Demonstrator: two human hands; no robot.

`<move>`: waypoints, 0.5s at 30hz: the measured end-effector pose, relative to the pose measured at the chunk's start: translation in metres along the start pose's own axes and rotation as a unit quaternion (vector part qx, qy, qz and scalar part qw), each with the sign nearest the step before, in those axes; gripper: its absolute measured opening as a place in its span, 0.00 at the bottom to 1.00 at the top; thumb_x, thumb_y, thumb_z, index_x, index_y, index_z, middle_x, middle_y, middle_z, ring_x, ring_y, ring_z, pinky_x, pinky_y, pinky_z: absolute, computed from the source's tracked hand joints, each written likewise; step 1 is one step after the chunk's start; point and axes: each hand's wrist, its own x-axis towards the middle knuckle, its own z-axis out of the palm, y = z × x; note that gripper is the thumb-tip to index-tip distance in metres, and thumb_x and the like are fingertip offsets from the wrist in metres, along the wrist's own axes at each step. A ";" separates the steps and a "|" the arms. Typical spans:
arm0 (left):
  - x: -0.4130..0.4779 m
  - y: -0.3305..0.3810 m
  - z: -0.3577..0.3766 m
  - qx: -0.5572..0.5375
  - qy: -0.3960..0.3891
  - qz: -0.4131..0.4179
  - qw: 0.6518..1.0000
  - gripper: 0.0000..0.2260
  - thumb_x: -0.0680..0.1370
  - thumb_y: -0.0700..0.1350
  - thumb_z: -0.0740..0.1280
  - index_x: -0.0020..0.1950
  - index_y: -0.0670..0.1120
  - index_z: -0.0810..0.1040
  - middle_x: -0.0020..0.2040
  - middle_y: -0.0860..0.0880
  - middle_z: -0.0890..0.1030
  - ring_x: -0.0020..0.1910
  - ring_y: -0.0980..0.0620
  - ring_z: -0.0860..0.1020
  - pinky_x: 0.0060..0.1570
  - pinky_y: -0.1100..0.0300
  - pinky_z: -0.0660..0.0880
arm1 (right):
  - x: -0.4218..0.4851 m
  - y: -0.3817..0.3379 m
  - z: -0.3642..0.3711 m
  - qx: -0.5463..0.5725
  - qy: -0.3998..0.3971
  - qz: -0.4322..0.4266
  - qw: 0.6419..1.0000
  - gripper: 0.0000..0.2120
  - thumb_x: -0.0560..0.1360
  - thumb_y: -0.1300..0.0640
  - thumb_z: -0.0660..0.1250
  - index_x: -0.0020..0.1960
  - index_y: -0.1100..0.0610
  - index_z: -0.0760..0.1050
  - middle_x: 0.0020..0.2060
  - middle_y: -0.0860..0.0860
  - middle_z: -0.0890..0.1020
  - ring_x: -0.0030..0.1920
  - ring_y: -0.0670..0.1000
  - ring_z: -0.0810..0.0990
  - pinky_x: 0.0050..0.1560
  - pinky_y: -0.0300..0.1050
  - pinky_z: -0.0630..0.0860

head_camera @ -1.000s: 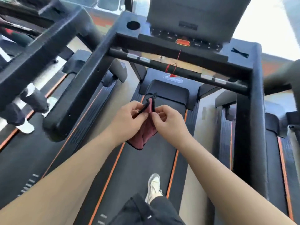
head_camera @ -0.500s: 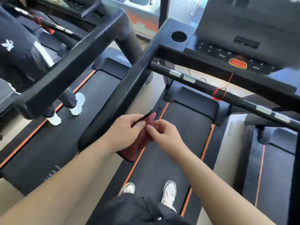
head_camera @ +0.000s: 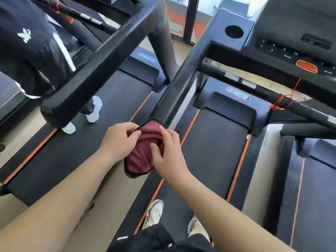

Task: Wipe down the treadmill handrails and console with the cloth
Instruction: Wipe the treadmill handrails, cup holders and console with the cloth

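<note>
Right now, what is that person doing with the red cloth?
A person standing on a treadmill holds a dark red cloth in both hands at the near end of the left handrail. The left hand pinches its black edge; the right hand grips the middle. The console is not yet touched.

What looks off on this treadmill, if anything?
The red safety cord is wound round the front crossbar below the orange stop button instead of hanging free. No spill or damage shows. Left hand and right hand both grip the maroon cloth near the end of the left handrail.
</note>
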 end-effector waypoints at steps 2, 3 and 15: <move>0.006 -0.010 0.003 -0.010 0.001 -0.031 0.999 0.04 0.78 0.46 0.71 0.47 0.53 0.86 0.41 0.59 0.86 0.46 0.55 0.83 0.52 0.55 0.78 | -0.008 -0.002 0.023 -0.164 0.021 -0.049 0.985 0.30 0.81 0.44 0.58 0.80 0.53 0.62 0.80 0.57 0.60 0.80 0.61 0.54 0.80 0.61 0.53; 0.009 -0.015 0.004 -0.027 0.003 -0.045 0.999 0.03 0.78 0.46 0.72 0.46 0.52 0.86 0.40 0.58 0.86 0.45 0.55 0.83 0.52 0.55 0.78 | -0.010 -0.004 0.029 -0.224 0.021 -0.074 0.972 0.30 0.82 0.43 0.56 0.81 0.52 0.61 0.82 0.57 0.56 0.82 0.63 0.49 0.81 0.63 0.48; 0.028 -0.056 0.014 -0.135 -0.038 -0.146 0.979 0.15 0.82 0.57 0.61 0.47 0.47 0.80 0.46 0.46 0.84 0.49 0.42 0.83 0.51 0.40 0.81 | 0.076 0.005 0.009 -0.325 -0.015 -0.250 0.912 0.16 0.80 0.43 0.61 0.63 0.47 0.80 0.72 0.49 0.73 0.81 0.57 0.58 0.79 0.64 0.51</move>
